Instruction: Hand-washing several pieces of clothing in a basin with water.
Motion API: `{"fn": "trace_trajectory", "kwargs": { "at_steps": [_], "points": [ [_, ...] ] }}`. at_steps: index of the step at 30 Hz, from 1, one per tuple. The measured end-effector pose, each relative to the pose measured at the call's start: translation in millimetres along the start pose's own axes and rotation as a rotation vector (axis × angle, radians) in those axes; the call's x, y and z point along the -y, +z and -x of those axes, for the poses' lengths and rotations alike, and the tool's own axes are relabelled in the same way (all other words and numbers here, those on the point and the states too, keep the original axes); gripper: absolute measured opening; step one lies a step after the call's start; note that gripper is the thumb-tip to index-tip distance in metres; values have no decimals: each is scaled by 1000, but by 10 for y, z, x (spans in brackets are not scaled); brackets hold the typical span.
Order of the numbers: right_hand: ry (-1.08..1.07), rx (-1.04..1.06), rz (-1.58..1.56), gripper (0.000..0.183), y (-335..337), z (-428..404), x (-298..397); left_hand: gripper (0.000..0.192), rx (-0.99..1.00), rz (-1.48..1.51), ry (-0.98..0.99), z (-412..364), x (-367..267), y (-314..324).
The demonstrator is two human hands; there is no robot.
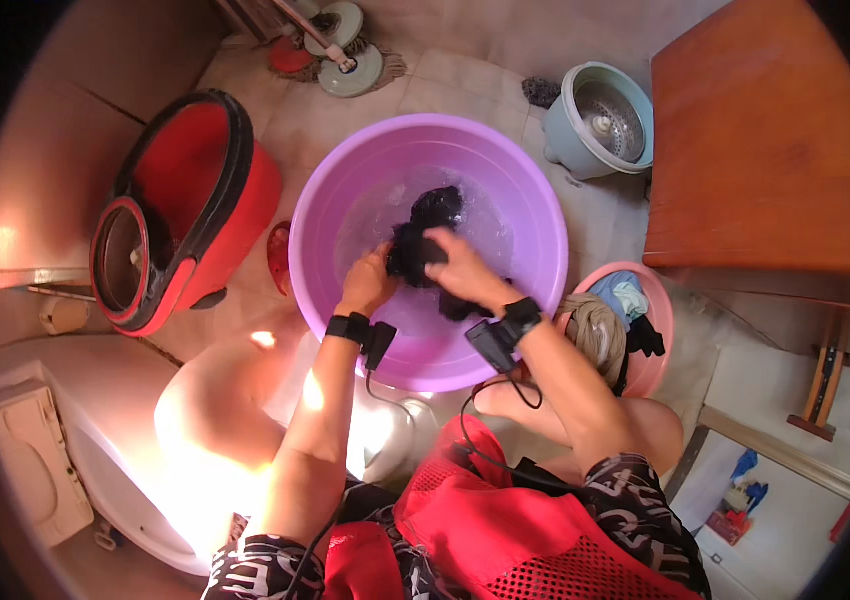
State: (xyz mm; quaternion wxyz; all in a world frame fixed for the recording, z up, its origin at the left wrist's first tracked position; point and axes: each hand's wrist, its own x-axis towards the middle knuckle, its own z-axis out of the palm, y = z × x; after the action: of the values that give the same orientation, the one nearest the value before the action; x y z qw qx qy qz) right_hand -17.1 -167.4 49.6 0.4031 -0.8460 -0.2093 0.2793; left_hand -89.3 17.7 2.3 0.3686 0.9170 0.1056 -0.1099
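Note:
A round purple plastic basin (425, 131) with water and some suds stands on the floor before me. Dark wet cloth (416, 251) lies bunched in its middle. My left hand (370, 281) grips the left edge of this cloth with the fingers closed on it. On the other side, my right hand (466, 270) has thumb and fingers on the cloth's right part; it is slightly blurred, and how firmly it holds is hard to tell. More dark cloth (462, 306) lies in the water beneath my right hand and wrist.
A red mop bucket (264, 187) stands at the left. Mop heads (350, 71) rest at the far wall. A pale blue spin bucket (560, 127) is beside an orange-brown wooden surface (762, 150). Close to the basin's right, a pink tub (661, 367) holds clothes (594, 330).

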Motion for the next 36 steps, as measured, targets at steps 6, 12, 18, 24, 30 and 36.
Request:
{"fn": "trace_trajectory", "kwargs": {
  "at_steps": [6,12,18,24,30,36],
  "points": [
    [-219,-34,-421,38,-1201,438,1325,39,22,779,238,-44,-564,-341],
    [-44,-183,-1054,31,-1435,469,890,21,-300,380,285,-52,-927,-789],
    [241,-619,-406,52,-618,-131,-805,13,-690,26,372,-294,-991,-636],
    [270,-50,409,102,-146,-179,-712,53,294,-409,-35,-320,-592,-346],
    [508,272,674,71,107,-387,-1287,72,266,-626,63,-509,-363,510],
    [483,249,752,43,122,-554,-1241,76,393,-696,-38,-771,-250,636]
  ]
}}
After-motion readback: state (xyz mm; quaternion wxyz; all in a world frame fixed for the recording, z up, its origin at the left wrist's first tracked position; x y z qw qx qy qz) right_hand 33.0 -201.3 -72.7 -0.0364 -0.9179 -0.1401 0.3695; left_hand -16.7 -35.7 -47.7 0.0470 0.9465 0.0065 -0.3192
